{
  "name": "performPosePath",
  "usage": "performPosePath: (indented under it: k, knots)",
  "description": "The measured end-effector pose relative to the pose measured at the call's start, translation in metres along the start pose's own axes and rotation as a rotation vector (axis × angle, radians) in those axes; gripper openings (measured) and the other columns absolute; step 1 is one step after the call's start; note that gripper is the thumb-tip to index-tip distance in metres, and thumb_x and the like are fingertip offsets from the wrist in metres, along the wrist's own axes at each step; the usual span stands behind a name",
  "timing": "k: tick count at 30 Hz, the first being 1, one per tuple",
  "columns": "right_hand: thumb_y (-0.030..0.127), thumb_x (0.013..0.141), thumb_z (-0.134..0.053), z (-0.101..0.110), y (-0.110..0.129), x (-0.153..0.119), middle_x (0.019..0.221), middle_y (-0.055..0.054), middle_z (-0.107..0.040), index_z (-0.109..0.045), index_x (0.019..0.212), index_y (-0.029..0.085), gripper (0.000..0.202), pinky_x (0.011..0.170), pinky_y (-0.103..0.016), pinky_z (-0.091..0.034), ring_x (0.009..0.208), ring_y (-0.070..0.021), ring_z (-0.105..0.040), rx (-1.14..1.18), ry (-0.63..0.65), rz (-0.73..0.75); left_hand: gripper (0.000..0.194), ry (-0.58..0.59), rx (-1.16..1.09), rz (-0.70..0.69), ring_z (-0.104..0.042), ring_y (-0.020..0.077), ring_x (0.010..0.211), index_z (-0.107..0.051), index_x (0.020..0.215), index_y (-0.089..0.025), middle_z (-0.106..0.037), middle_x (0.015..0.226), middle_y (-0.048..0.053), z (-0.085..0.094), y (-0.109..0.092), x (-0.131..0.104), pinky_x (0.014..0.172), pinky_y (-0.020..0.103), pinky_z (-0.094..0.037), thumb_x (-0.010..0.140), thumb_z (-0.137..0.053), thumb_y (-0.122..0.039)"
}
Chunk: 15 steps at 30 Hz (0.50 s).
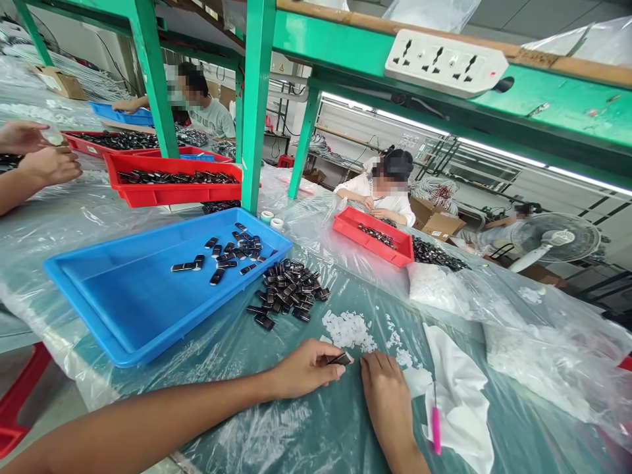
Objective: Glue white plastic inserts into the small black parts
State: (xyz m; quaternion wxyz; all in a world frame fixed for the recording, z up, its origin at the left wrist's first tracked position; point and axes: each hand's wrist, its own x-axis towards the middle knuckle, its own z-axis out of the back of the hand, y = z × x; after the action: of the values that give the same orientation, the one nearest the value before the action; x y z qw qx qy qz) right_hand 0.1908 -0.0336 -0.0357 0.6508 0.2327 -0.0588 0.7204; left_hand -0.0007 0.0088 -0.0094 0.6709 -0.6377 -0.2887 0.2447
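Observation:
Between the thumb and fingers of my left hand (pixel 309 370) is a small black piece (pixel 338 359) with a white end. My right hand (pixel 388 395) rests palm down just right of it, fingers bent at the edge of the small white pieces (pixel 348 329); its fingertips are too hidden to tell whether they grip anything. Beyond my left hand lies a pile of black pieces (pixel 291 289). A blue tray (pixel 133 289) at the left holds several more of them. On the right, a pink-handled tool (pixel 436 428) lies on a white cloth (pixel 464 395).
Green posts (pixel 253 112) rise behind the blue tray under a green shelf with a power strip (pixel 444 62). Red trays (pixel 178 194) stand farther back. Another person's hands (pixel 47 158) are at the far left. Plastic bags of white pieces (pixel 538 375) lie at the right.

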Motion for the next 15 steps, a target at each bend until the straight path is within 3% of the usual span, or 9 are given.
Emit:
performPosePath:
  k: [4,9,15]
  knots:
    - [0.027,0.090,-0.040,0.004,0.004,-0.002,0.078,-0.009,-0.060,-0.059,0.079,0.019,0.023,0.072,-0.043,-0.043,0.078,-0.0274,-0.055,0.130,-0.054,-0.058,0.041,0.010,0.076,-0.029,-0.044,0.0108,0.058,-0.068,0.103,-0.011,-0.056,0.069,0.003,0.000,-0.003,-0.001,0.052,0.019,-0.034,0.081,-0.057,-0.044]
    - [0.030,0.090,-0.046,0.016,0.016,-0.013,0.080,-0.003,-0.064,-0.056,0.087,0.021,0.014,0.062,-0.024,-0.049,0.072,-0.0160,-0.063,0.384,-0.164,-0.142,0.041,0.027,0.077,-0.071,-0.047,0.0121,0.060,-0.068,0.103,-0.011,-0.058,0.071,0.004,0.000,-0.003,-0.001,0.053,0.020,-0.036,0.081,-0.057,-0.045]
    - [0.027,0.086,-0.053,0.022,0.033,-0.021,0.082,-0.003,-0.066,-0.060,0.085,0.021,0.009,0.067,-0.024,-0.050,0.076,-0.0161,-0.064,0.513,-0.259,-0.101,0.037,0.131,0.024,-0.044,-0.054,0.0141,0.061,-0.068,0.095,-0.013,-0.057,0.068,0.003,-0.002,0.000,-0.002,0.057,0.023,-0.044,0.082,-0.056,-0.045]
